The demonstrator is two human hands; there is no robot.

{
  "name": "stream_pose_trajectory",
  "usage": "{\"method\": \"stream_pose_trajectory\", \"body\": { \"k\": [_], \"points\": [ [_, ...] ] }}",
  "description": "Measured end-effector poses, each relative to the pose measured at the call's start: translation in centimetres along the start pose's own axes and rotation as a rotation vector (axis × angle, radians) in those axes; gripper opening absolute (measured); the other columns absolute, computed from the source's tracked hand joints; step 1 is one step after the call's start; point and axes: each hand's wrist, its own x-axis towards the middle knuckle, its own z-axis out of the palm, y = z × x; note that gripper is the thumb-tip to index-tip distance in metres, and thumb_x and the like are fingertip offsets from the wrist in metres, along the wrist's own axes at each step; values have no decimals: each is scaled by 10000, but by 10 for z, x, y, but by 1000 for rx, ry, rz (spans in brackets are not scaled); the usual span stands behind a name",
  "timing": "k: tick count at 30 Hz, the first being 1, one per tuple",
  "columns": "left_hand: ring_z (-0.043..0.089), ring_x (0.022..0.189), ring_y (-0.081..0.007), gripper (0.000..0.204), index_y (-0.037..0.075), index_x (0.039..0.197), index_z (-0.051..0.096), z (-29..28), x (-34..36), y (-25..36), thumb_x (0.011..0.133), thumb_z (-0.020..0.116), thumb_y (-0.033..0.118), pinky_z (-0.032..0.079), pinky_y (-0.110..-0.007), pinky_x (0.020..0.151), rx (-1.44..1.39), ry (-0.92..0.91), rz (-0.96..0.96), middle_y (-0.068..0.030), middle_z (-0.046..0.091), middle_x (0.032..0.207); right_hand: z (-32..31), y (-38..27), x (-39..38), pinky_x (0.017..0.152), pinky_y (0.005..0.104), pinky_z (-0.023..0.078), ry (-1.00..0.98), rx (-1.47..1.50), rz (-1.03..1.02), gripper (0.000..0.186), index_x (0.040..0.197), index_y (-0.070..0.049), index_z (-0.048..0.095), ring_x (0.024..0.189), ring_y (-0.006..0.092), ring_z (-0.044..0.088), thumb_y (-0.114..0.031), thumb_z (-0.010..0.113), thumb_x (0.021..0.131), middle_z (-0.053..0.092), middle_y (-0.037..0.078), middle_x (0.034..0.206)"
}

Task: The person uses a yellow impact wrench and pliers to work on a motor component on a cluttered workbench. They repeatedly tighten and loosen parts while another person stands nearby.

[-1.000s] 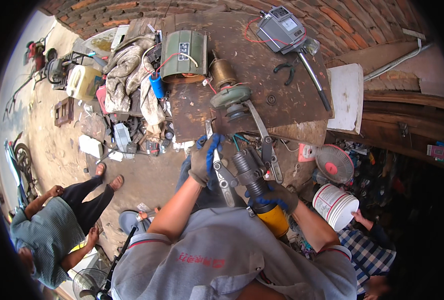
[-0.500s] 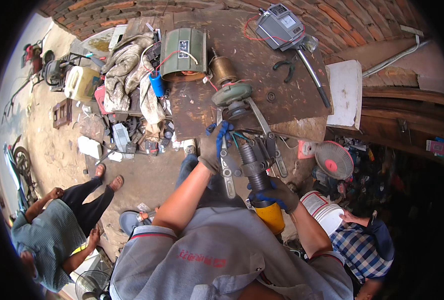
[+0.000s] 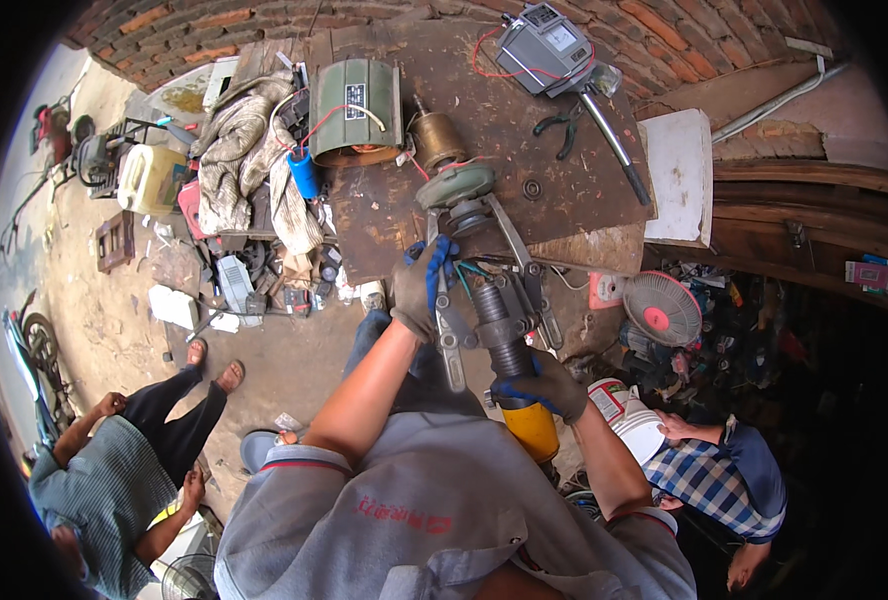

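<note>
My gloved left hand [image 3: 416, 285] grips the left steel arm [image 3: 452, 355] of a jaw puller just below a pulley [image 3: 469, 215]. My gloved right hand [image 3: 554, 385] is wrapped around the puller's black threaded body [image 3: 504, 330], above its yellow cylinder [image 3: 529, 430]. The puller's right arm [image 3: 509, 240] reaches up beside the pulley; whether the left jaw touches it is unclear behind my glove. The pulley is on a green end plate [image 3: 454, 185] with a brass-coloured rotor [image 3: 436, 140], lying on the wooden table [image 3: 364, 225]. A green housing [image 3: 374, 80] with wires lies behind at left.
A grey meter [image 3: 549, 50], pliers [image 3: 559, 130] and cloths [image 3: 229, 180] lie around the work. A fan [image 3: 661, 310] and clutter are below right. One person [image 3: 114, 460] is at lower left; another [image 3: 714, 470] at lower right bends, holding a white bucket [image 3: 624, 420].
My left hand and the puller have moved up toward the pulley, bringing the arms closer to it. The person at right has bent further over with the bucket, which moved slightly left.
</note>
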Motion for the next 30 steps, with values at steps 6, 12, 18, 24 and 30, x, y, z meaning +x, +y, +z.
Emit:
{"method": "stream_pose_trajectory", "body": {
  "k": [6, 12, 18, 24, 30],
  "points": [
    [549, 554, -78, 194, 35, 970, 662, 7, 2, 9, 966, 641, 228, 468, -209, 476, 37, -24, -38, -18, 634, 738, 8, 3, 4, 839, 327, 557, 34, 16, -42, 464, 1229, 12, 542, 928, 195, 690, -82, 745, 822, 666, 99, 1006],
    [571, 573, -109, 299, 52, 983, 655, -10, 15, -8, 980, 609, 347, 496, -246, 504, -204, -196, -127, -24, 641, 751, 17, -1, 2, 803, 320, 560, 99, -47, -33, 454, 1217, 13, 554, 875, 191, 697, -98, 744, 819, 689, 110, 966],
    [599, 697, -173, 601, 42, 1215, 628, -13, 19, -14, 983, 472, 574, 552, -314, 669, -804, -492, -401, -139, 694, 1120, 13, 7, -1, 794, 324, 559, 97, 47, 18, 462, 1202, 35, 562, 874, 196, 698, -112, 740, 802, 691, 118, 973],
    [587, 892, -221, 737, 56, 1377, 493, -6, 22, -20, 928, 506, 640, 519, -288, 650, -720, -546, -446, -209, 570, 1329, 21, 2, -10, 739, 282, 536, 92, 100, -114, 472, 1207, 7, 557, 803, 136, 653, -178, 774, 830, 661, 69, 952],
    [524, 821, -153, 1106, 97, 1446, 433, 3, 31, -17, 668, 584, 868, 455, -255, 655, -851, -782, -389, -205, 494, 1413, 15, 1, -9, 716, 279, 535, 83, -14, -73, 508, 1212, -7, 560, 793, 133, 651, -187, 798, 801, 665, 61, 947]
  ]
}}
